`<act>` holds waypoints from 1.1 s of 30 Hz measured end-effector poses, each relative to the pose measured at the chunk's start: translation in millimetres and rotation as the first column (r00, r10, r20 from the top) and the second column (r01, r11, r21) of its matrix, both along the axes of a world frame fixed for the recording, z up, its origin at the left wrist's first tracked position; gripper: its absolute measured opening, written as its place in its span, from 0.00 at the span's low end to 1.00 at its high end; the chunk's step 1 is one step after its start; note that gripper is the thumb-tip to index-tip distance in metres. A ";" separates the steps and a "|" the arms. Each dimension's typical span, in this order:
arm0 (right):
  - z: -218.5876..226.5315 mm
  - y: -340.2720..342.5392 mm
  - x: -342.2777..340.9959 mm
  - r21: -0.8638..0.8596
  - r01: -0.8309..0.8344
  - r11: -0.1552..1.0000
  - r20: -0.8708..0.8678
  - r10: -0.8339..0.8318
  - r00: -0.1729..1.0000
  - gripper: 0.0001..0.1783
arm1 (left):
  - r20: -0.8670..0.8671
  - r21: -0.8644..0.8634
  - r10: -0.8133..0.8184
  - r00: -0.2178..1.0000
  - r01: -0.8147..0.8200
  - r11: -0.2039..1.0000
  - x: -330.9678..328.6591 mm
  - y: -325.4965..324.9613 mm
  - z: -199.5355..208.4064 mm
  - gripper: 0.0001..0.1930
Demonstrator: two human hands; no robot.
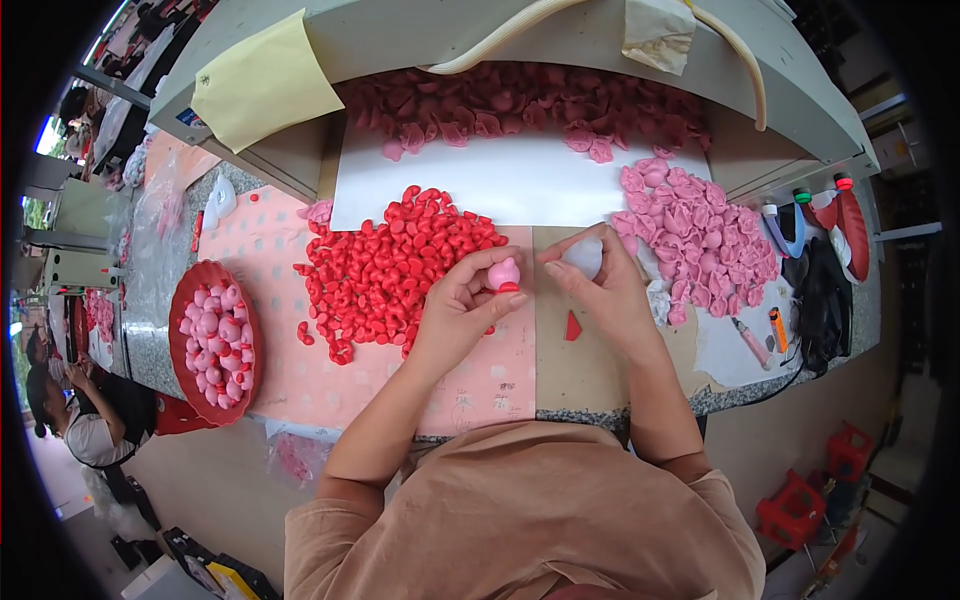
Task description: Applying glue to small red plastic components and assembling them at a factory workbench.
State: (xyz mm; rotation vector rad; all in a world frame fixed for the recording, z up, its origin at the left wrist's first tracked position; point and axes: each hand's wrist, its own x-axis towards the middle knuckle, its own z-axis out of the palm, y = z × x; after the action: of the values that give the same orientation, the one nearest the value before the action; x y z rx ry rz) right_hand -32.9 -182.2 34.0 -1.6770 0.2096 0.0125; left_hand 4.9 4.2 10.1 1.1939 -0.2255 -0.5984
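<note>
My left hand (pixel 455 318) is closed around a small pink rounded plastic piece (pixel 504 271), with a red part (pixel 509 288) at its lower end. Opposite it, my right hand (pixel 618 305) grips a translucent whitish squeeze bottle (pixel 583 257). The bottle's tip is hidden by my fingers. Beyond my left hand spreads a heap of small red plastic parts (pixel 385 270). To the right of my right hand lies a pile of pink shell-like pieces (pixel 705 245). Between my forearms is a red triangular scrap (pixel 573 326).
A red bowl (pixel 179 350) of pink-and-red pieces stands at left. A grey hood (pixel 560 40) arches over more pink pieces (pixel 440 115) at the back. At right lie a glue tube (pixel 752 343), an orange lighter (pixel 778 328) and bottles (pixel 852 230). Another person (pixel 85 410) sits far left.
</note>
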 end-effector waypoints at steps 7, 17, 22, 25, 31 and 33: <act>5.2 -13.7 -4.9 0.150 0.110 0.983 0.165 -0.134 0.977 0.12 | 0.070 -0.001 0.009 0.998 -0.009 1.000 -0.4 0.1 -3.8 0.22; 5.2 -7.9 -1.0 0.235 0.263 0.936 0.294 -0.326 0.899 0.18 | 0.072 0.071 0.017 0.997 -0.022 0.997 -1.1 -0.8 -6.0 0.21; 0.5 -13.3 -4.4 0.236 0.190 0.953 0.283 -0.255 0.924 0.17 | 0.002 0.056 -0.005 1.000 0.005 0.998 0.7 -1.8 -6.4 0.21; 1.1 -9.5 -4.3 0.195 0.218 0.956 0.292 -0.268 0.918 0.16 | 0.018 0.030 0.002 1.000 -0.002 1.000 -0.3 -3.7 -6.9 0.22; -5.7 -13.3 -6.4 -0.013 0.214 0.977 0.355 -0.195 0.914 0.13 | -0.007 0.063 -0.016 1.000 0.017 0.998 0.5 -2.5 -3.9 0.21; -6.0 -13.2 -7.1 -0.037 0.215 0.976 0.353 -0.188 0.917 0.12 | -0.003 0.058 -0.019 1.000 0.020 0.998 0.8 -2.7 -5.1 0.21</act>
State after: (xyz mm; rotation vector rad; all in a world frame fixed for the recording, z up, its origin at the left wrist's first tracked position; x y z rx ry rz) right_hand -40.0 -195.4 28.0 -1.6942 0.1149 -0.4500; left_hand 5.7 1.5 4.9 1.2486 -0.2191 -0.6269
